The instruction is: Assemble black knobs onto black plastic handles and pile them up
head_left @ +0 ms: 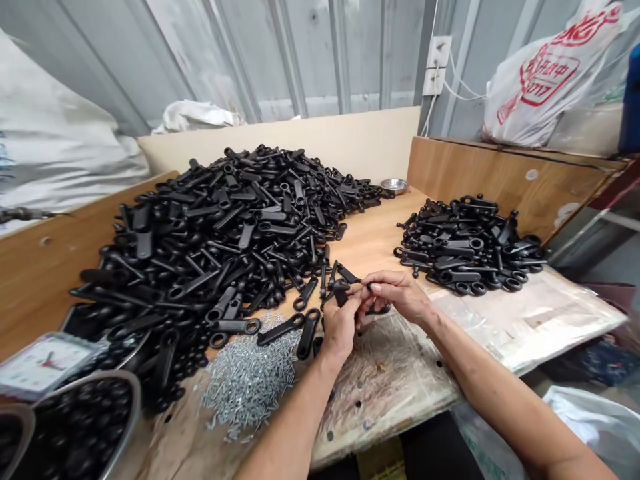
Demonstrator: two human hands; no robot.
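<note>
Head view: nearest, toward eight o'clock, two bowls [134, 400] filled with black balls [83, 427], with a white clock [47, 363] just behind. At seven o'clock, a spread of silvery pins [250, 383] on the worn front of the bench [370, 397], with loose levers [309, 333] along the far edge. Between five and six o'clock, left hand [343, 327] curled closed, gripping a black lever [341, 292]. At four o'clock, right hand [403, 297] with thumb and fingers pinched on a small black piece [369, 287], held right beside the left fingertips; cannot tell if joined to the lever. Farther out, at three o'clock, a small heap [470, 250] of black parts. From eight round to twelve o'clock, a far larger heap [225, 227] of similar parts, with a white sack [55, 127] at half past nine. At two o'clock, a metal dish [395, 187] near the larger heap's tip. Behind, at twelve, a pale board [300, 137] and ribbed wall [315, 60], with a socket [440, 52] toward half past one and a red-printed bag [550, 80] at two.
</note>
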